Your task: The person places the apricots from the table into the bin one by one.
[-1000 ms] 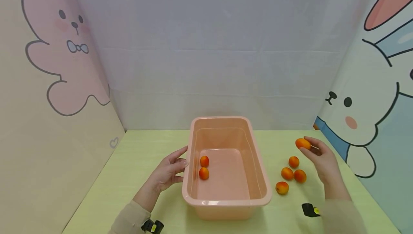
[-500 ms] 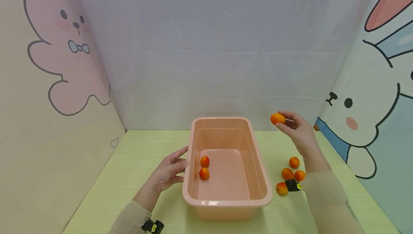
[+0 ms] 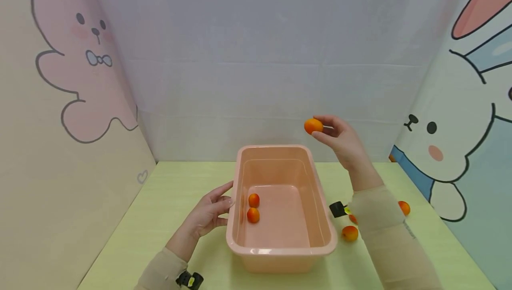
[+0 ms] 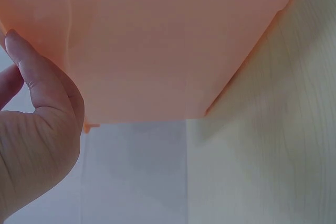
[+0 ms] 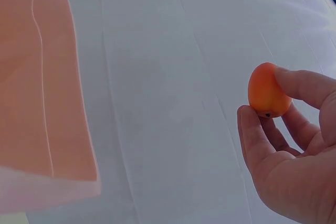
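My right hand [image 3: 340,138] pinches an orange egg-shaped fruit [image 3: 314,126] between thumb and fingers, raised beyond the far right corner of a peach plastic basin [image 3: 282,251]. In the right wrist view the same fruit [image 5: 266,90] shows a small dark spot at its lower end. At the basin's left side, my left hand [image 3: 210,212] grips the rim with thumb and fingers. The left wrist view has the basin's outer wall [image 4: 157,51] beside that hand [image 4: 42,129]. Inside the basin, two red-orange fruits [image 3: 253,215] lie along the left wall.
On the light green tabletop [image 3: 192,174], right of the basin, lies a fruit [image 3: 350,233]; another [image 3: 404,207] peeks out past the right sleeve [image 3: 384,223], which hides others. A white cloth wall [image 3: 224,81] stands behind, with cartoon-printed walls at both sides.
My right hand has carried the fruit up and leftward from above the loose fruits to near the basin's far right corner. The left hand and basin have stayed put.
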Tool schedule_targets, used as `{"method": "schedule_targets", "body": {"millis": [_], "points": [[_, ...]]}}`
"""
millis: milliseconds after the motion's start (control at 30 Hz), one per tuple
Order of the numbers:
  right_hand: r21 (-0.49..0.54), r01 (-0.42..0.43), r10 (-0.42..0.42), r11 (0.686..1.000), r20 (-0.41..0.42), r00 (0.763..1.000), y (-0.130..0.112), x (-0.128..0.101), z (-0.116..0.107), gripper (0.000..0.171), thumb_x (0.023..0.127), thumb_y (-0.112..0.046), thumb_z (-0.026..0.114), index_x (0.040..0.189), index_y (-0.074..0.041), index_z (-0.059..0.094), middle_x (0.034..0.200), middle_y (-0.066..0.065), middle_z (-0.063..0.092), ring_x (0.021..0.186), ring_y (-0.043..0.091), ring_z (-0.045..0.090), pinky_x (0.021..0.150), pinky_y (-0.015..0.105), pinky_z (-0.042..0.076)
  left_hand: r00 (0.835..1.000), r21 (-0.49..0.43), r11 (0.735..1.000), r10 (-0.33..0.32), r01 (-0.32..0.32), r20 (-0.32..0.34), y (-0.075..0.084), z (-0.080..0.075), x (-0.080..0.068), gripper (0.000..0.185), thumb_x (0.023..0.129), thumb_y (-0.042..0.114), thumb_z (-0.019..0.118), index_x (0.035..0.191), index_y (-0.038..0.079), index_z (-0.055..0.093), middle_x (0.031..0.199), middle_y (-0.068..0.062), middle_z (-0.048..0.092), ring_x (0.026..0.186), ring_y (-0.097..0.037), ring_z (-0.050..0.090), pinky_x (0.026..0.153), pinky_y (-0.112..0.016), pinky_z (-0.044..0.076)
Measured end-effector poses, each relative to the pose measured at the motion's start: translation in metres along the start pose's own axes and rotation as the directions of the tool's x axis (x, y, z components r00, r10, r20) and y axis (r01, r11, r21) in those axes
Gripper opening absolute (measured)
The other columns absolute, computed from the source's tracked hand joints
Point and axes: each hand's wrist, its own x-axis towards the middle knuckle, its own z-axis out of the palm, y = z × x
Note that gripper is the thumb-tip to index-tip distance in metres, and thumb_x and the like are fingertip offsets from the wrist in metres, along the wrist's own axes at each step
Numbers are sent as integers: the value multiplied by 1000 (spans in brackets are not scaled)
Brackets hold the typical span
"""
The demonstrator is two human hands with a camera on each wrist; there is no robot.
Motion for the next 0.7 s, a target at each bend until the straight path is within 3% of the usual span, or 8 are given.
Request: {"method": "schedule_targets", "body": {"millis": [167,433,700], "points": [[48,3,-6,999,53,999,-3,9,20,47,95,-10,66,138,0,50,129,11,55,111,21,56,97,23,46,1000,3,1000,-4,4,-3,0,0,0,67,98,9,60,157,9,27,103,-6,64,88,-18,67,71,-38,60],[8,-65,64,998,103,993,5,20,61,45,94,-9,67,136,-4,54,131,16,56,117,32,54,97,33,50,1000,-5,1000,-1,1,-4,-1,-1,1,66,99,8,59,157,9,27,102,-5,64,88,-18,67,72,-38,60],[-49,-109,115,993,142,983,25,29,91,43,92,-15,71,133,-8,58,127,11,59,115,30,56,100,41,50,1000,-16,1000,2,-2,1,-3,-1,1,66,99,8,58,157,9,27,102,-5,64,89,-18,67,72,-38,60]]}}
